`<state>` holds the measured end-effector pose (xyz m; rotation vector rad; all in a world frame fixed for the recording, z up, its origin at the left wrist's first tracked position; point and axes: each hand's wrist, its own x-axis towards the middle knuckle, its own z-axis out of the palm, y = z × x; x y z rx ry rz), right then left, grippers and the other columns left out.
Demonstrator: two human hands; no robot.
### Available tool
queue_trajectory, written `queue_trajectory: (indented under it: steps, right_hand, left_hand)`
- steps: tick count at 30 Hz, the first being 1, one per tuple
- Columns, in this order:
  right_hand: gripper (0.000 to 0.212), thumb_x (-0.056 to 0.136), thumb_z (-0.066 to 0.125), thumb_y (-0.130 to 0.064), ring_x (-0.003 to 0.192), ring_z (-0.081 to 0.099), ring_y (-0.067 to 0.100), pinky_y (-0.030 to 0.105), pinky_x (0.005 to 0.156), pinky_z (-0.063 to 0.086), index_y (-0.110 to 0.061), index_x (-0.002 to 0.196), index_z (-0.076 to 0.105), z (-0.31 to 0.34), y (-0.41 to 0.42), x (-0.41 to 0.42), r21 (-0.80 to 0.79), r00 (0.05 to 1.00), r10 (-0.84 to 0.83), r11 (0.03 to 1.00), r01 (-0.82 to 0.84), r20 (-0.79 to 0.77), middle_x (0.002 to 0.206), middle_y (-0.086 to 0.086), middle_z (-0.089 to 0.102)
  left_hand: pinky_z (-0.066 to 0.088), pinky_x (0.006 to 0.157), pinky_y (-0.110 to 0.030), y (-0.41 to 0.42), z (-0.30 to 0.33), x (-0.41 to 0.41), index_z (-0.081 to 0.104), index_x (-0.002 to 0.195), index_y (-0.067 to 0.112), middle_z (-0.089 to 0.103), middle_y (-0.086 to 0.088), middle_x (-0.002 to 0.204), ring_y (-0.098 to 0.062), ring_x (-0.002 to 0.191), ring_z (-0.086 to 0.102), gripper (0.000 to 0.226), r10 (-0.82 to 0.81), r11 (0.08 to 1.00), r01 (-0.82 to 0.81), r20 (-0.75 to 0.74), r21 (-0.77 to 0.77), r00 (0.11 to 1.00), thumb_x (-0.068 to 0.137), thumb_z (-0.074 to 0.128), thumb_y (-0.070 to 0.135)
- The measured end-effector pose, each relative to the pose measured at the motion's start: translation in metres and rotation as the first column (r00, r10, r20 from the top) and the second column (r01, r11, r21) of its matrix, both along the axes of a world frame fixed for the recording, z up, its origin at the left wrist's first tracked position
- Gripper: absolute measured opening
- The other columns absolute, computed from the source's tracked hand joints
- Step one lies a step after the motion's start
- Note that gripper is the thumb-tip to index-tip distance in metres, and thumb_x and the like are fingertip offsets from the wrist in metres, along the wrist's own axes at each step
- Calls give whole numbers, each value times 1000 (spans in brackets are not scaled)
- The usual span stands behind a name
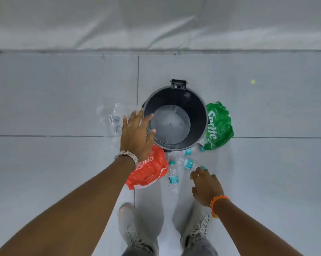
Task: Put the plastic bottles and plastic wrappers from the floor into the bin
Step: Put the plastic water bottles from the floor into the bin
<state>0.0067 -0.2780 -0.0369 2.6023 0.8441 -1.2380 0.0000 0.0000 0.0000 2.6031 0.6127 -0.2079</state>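
A dark round bin (202, 109) stands open on the tiled floor, with nothing inside it. My left hand (137, 135) hovers with fingers spread over the bin's left rim, holding nothing. A red Coca-Cola wrapper (150, 170) lies below that hand. A green Sprite wrapper (219, 126) lies against the bin's right side. A clear wrapper (111, 117) lies left of the bin. Three clear bottles with teal labels lie in front of the bin: one (173, 175) upright in view, one (188, 162) slanted, one (193, 150) by the bin's base. My right hand (205, 185) is open, just beside the slanted bottle's cap end.
My two grey laced shoes (198, 228) stand on the tiles just behind the bottles. A pale wall skirting (156, 51) runs across the far side of the floor. A small yellow-green spot (253, 81) lies on the floor at the far right.
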Motion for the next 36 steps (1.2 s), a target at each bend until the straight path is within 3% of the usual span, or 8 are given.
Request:
queue_trajectory:
  steps: [9, 13, 20, 22, 26, 28, 30, 36]
  right_hand:
    - [64, 83, 74, -26, 123, 53, 26, 40, 100, 49, -14, 139, 45, -111, 25, 18, -93, 971, -126, 985, 147, 205, 133, 6, 55]
    - [54, 88, 70, -25, 121, 56, 26, 41, 102, 48, -14, 137, 50, -136, 26, 22, -87, 969, -88, 990, 111, 230, 129, 5, 59]
    - [48, 82, 69, -40, 105, 64, 25, 37, 90, 52, -17, 123, 61, -103, 9, 9, 147, 968, -169, 979, 143, 184, 115, 3, 69]
    - [51, 76, 77, -43, 97, 67, 26, 37, 85, 55, -16, 117, 64, -67, -1, 6, 327, 933, -317, 912, 249, 172, 108, 3, 73]
    - [46, 72, 80, -37, 85, 60, 11, 12, 82, 45, -8, 105, 67, 44, 7, 30, 793, 741, -641, 550, 262, 200, 94, 0, 68]
    - [39, 75, 82, -35, 77, 58, 8, 5, 76, 42, -8, 98, 67, 79, 32, 56, 873, 699, -705, 411, 264, 120, 88, -3, 66]
    - [38, 76, 86, -35, 77, 65, 8, 12, 72, 51, -13, 101, 70, 84, 68, 83, 850, 710, -703, 356, 388, -30, 90, -5, 70]
    - [51, 68, 82, -50, 89, 72, 27, 36, 79, 60, -15, 104, 75, -6, 150, 139, 427, 769, -637, 684, 592, -46, 103, 9, 74]
  left_hand:
    - [11, 126, -51, 8, -81, -12, 24, 159, 23, 16, -3, 168, -29, 156, 7, 65, 90, 994, -98, 137, 52, 986, 99, 42, 43]
    - [1, 126, -46, 7, -84, -6, 27, 157, 25, 18, -1, 168, -28, 156, 8, 63, 97, 995, -100, 184, 9, 978, 97, 38, 40]
    - [1, 125, -44, 5, -84, -1, 26, 157, 23, 12, -2, 169, -29, 156, 10, 63, 87, 994, -93, 114, 54, 990, 98, 35, 43]
    - [5, 125, -49, 3, -82, -2, 25, 157, 22, 13, -4, 169, -31, 155, 13, 64, 89, 992, -94, 65, 81, 994, 98, 35, 43]
    - [6, 124, -51, 4, -68, 2, 22, 158, 21, 13, -5, 168, -32, 155, 16, 67, 52, 993, -49, -31, 109, 998, 97, 32, 46]
    - [9, 123, -52, 6, -65, 2, 22, 158, 20, 14, -6, 168, -34, 154, 18, 68, 33, 993, -26, -60, 112, 998, 97, 31, 47]
    - [14, 123, -55, 9, -64, 2, 22, 158, 20, 15, -7, 168, -35, 153, 20, 68, 28, 995, -21, -77, 93, 997, 96, 33, 47]
    - [15, 122, -54, 7, -69, 1, 21, 158, 20, 15, -7, 168, -34, 153, 23, 68, 33, 996, -29, -37, 86, 999, 96, 35, 45]
